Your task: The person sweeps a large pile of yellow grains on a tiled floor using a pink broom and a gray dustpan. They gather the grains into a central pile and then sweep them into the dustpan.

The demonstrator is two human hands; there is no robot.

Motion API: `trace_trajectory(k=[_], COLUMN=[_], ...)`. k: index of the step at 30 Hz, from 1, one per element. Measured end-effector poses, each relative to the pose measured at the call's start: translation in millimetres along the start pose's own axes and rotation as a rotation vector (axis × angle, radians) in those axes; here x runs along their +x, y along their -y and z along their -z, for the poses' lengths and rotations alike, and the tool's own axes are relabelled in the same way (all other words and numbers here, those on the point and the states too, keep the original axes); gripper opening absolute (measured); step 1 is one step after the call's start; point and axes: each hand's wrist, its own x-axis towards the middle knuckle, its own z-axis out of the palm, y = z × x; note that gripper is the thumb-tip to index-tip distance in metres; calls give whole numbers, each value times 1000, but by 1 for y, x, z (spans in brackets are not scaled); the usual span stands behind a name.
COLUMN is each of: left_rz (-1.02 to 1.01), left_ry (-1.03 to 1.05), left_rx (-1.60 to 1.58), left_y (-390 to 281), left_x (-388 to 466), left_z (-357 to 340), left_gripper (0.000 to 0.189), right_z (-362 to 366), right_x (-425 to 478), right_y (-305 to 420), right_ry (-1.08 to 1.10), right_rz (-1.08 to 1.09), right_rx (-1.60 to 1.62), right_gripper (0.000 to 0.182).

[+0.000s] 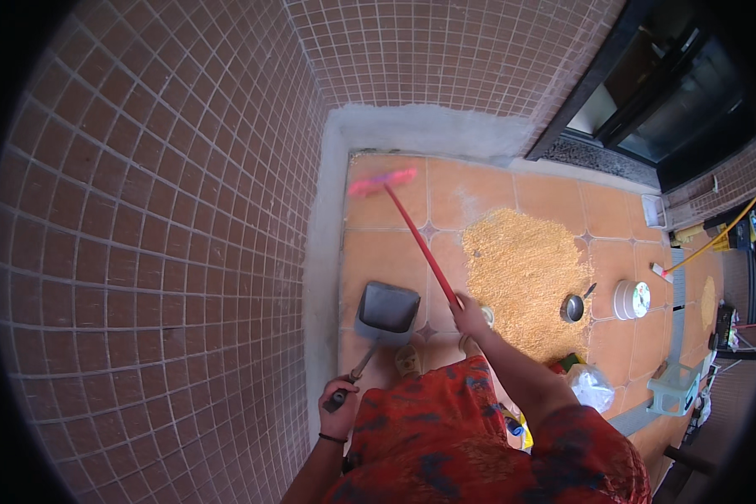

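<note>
My right hand [471,315] grips the red handle [423,244] of a broom. At its far end the pink broom head [383,181], slightly blurred, is at the floor in the corner by the walls. My left hand [339,403] is closed around the handle of a long-handled dustpan [387,312]. The dustpan's dark pan is close to the floor, just ahead of my feet, and no pile shows in it. To the right, a wide heap of yellow grain [523,277], which looks like corn kernels, is spread over the orange floor tiles [384,255].
A small saucepan [572,308] sits on the grain's right side, near a white bucket [630,299]. Clear plastic bag [591,387] and pale plastic stool [674,387] stand lower right. Tiled walls [164,220] close off the left and far sides; a dark-framed door [636,107] is upper right.
</note>
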Motion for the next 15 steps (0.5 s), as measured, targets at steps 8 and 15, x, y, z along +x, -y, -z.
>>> trace_trajectory(k=[8, 15], left_rz=[-57, -84], left_ry=[67, 69], left_rx=[250, 143], left_y=[7, 6], left_x=[12, 4], left_z=[22, 19], left_gripper=[11, 10], right_z=[110, 157], right_x=[-254, -373], right_y=[-7, -3], right_ry=[138, 224], right_rz=[-268, -852], right_rx=[-74, 262], right_gripper=[32, 23])
